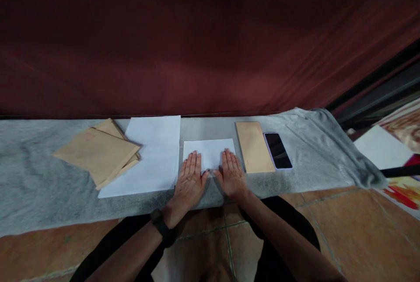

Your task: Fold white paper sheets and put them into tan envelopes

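A small white sheet of paper [210,150], which looks folded, lies on the grey cloth in front of me. My left hand [190,179] rests flat on its left part, fingers stretched out and pointing away from me. On the right part lies my right hand [231,177], also flat with the fingers extended. The two thumbs point towards each other near the paper's front edge. Beside my right hand is a brown envelope [254,147]. Left of my left hand lies a stack of larger white paper [155,155], partly covered by several brown envelopes [98,148].
A phone [278,150] with a dark screen lies right of the single envelope. The grey cloth [315,155] covers the long narrow surface, with a dark red curtain [197,54] behind it. Tiled floor [361,234] and my knees are below. Printed sheets [405,192] appear at far right.
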Demonstrator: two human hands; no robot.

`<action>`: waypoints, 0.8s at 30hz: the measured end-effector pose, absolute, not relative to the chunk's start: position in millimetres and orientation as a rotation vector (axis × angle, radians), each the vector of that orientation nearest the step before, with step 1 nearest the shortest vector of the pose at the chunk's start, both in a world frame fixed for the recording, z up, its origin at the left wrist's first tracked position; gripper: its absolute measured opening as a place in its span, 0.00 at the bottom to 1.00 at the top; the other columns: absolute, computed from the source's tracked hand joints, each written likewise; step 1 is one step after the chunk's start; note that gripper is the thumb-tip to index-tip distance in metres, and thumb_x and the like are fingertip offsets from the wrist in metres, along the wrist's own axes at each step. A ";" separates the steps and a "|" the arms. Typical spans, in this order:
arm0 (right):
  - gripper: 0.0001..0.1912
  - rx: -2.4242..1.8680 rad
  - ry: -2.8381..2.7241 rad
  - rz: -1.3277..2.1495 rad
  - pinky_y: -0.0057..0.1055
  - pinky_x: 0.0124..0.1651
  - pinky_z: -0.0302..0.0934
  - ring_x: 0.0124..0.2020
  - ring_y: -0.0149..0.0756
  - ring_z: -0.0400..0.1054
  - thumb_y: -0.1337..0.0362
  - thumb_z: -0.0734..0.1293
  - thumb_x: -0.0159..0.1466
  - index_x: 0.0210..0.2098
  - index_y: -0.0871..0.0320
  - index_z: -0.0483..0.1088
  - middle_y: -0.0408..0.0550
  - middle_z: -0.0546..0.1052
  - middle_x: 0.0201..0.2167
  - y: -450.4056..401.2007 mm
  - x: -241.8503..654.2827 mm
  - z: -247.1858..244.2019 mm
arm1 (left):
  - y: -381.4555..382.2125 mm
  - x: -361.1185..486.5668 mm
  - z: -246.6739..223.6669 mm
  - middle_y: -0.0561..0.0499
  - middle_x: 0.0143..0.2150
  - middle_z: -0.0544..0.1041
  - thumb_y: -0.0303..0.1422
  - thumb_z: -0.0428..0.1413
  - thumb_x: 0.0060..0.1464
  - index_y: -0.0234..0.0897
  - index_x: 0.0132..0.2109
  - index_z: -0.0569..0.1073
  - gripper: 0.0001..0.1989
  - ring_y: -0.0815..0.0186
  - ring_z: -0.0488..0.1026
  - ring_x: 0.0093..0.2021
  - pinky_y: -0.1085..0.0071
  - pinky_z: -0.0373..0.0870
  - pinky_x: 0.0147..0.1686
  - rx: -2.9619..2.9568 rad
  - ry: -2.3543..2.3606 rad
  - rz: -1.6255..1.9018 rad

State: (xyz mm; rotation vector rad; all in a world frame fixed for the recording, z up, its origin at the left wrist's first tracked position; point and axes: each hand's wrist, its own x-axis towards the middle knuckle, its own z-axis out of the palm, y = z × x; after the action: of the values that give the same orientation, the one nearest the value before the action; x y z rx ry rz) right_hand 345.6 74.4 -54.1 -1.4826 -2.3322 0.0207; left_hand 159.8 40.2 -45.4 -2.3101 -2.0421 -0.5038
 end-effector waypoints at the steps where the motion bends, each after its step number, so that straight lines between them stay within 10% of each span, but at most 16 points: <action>1: 0.39 -1.495 -2.323 0.003 0.54 0.74 0.49 0.76 0.56 0.48 0.50 0.56 0.76 0.74 0.75 0.50 0.71 0.54 0.75 74.2 346.7 -55.8 | 39.2 158.1 -45.1 0.29 0.76 0.55 0.40 0.43 0.71 0.21 0.74 0.53 0.33 0.48 0.50 0.77 0.48 0.55 0.73 -2.300 -2.044 -0.497; 24: 0.30 -1.542 -2.240 0.411 0.46 0.76 0.46 0.75 0.41 0.52 0.57 0.46 0.79 0.71 0.63 0.62 0.55 0.63 0.73 130.7 300.0 -31.0 | 112.2 191.3 -40.6 0.35 0.77 0.55 0.28 0.41 0.67 0.24 0.73 0.57 0.30 0.54 0.50 0.77 0.53 0.50 0.75 -2.422 -2.130 -0.356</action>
State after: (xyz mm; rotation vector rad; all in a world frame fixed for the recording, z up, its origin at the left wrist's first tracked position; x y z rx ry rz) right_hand 300.0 130.7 -31.0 -1.5416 -2.2397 0.4112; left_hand 191.3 112.2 -40.6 -2.4222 -2.1299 -0.3560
